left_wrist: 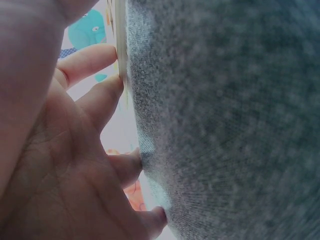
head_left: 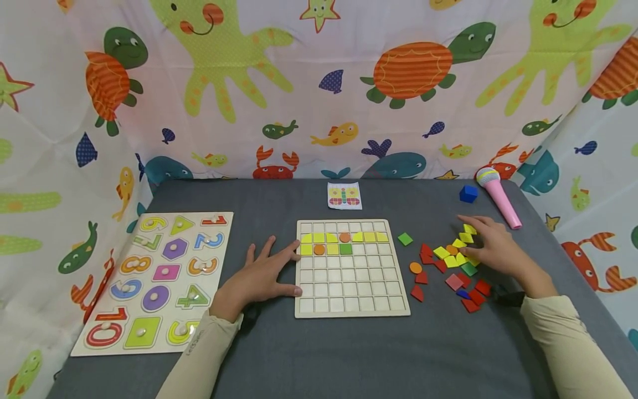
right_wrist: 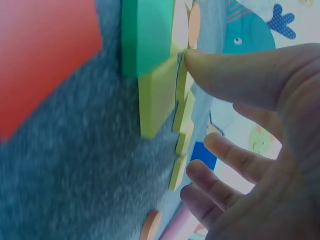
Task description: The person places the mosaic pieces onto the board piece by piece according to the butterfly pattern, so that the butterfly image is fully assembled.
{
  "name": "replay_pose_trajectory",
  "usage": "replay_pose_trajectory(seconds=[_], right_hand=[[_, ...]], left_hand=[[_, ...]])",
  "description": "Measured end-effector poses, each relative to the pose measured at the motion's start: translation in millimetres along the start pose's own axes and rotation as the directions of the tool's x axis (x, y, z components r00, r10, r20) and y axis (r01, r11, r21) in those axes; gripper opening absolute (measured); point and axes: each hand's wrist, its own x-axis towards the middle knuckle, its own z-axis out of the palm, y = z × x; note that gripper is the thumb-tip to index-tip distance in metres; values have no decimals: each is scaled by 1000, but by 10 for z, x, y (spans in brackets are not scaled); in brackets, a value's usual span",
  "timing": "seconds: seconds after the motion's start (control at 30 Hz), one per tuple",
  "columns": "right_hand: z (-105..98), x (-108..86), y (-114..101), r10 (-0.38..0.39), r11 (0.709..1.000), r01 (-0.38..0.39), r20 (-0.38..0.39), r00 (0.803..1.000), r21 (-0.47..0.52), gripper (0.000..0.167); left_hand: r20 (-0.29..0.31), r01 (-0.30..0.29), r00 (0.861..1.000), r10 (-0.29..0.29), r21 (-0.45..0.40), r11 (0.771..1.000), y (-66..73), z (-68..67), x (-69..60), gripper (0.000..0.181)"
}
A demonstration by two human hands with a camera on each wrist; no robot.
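Note:
A wooden grid board (head_left: 353, 289) lies mid-table, its top two rows partly filled with yellow, orange and green pieces. My left hand (head_left: 264, 278) rests at the board's left edge, fingers spread, thumb and fingertips touching it; in the left wrist view the fingers (left_wrist: 102, 97) meet the board's side. My right hand (head_left: 493, 246) is over the loose pieces at the right, fingers apart. In the right wrist view its thumb (right_wrist: 225, 72) touches or nearly touches a yellow piece (right_wrist: 183, 80), beside a green piece (right_wrist: 150, 37).
A number and shape puzzle board (head_left: 164, 272) lies on the left. Behind the grid is a small pattern card (head_left: 344, 196). A blue cube (head_left: 468, 193) and a pink toy microphone (head_left: 502, 202) are at the back right. Red pieces (head_left: 417, 292) lie right of the grid.

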Motion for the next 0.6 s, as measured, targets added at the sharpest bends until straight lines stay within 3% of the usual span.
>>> replay_pose_trajectory(seconds=[0.23,0.43,0.6], right_hand=[[-41,-82,131,-7,999,6,-31,1000,-34,79],[25,-53,140,-94,995,92,-60,994,-37,54],[72,-18,106,-76,997,75,-28,997,-26,42]], left_hand=[[-1,-5,1000,5,-4,1000,7,-16,-18,107],[-6,-11,1000,11,-2,1000,3,-35,-33,107],[-7,-24,1000,24,-1,1000,-13,-10,-20,107]])
